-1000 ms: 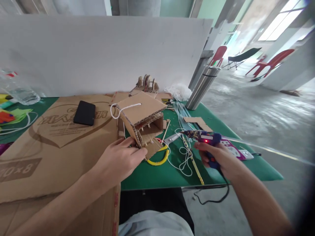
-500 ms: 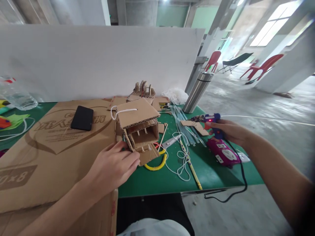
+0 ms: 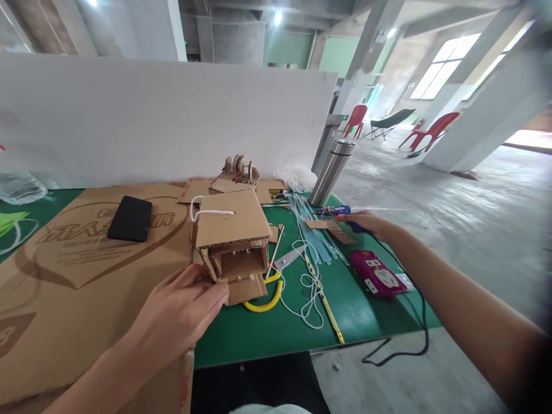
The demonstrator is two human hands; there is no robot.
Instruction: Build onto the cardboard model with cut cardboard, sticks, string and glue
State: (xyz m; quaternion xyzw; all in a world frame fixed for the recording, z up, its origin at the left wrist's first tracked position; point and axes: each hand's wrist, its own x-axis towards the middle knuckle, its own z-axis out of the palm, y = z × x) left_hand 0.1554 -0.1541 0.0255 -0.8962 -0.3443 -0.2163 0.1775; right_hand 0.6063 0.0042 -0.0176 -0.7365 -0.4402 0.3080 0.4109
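Observation:
My left hand (image 3: 183, 305) is closed on the lower left side of a small cardboard box (image 3: 233, 221). A white cord runs through the box's top, and its open front faces me with a flap hanging below. Off to the right, my right hand (image 3: 373, 224) grips a blue hot glue gun (image 3: 332, 211) by its handle. The gun's nozzle points left, low over flat cardboard scraps (image 3: 338, 231); whether it touches them I cannot tell. Yellow-handled scissors (image 3: 269, 305), partly hidden by the box, lie beside a tangle of white string (image 3: 313, 282) and a yellow pencil (image 3: 330, 313).
Clear glue sticks (image 3: 310, 236) lie behind the string. A steel flask (image 3: 332, 172) stands at the back right, with a magenta power strip (image 3: 377, 273) nearer me. On the left, a black phone (image 3: 130, 218) rests on a large cardboard sheet (image 3: 86, 287). The gun's black cable hangs past the table edge.
The cardboard box has tipped, so more of its top shows. My right hand has lowered the glue gun toward the tabletop. The whole view has shifted slightly.

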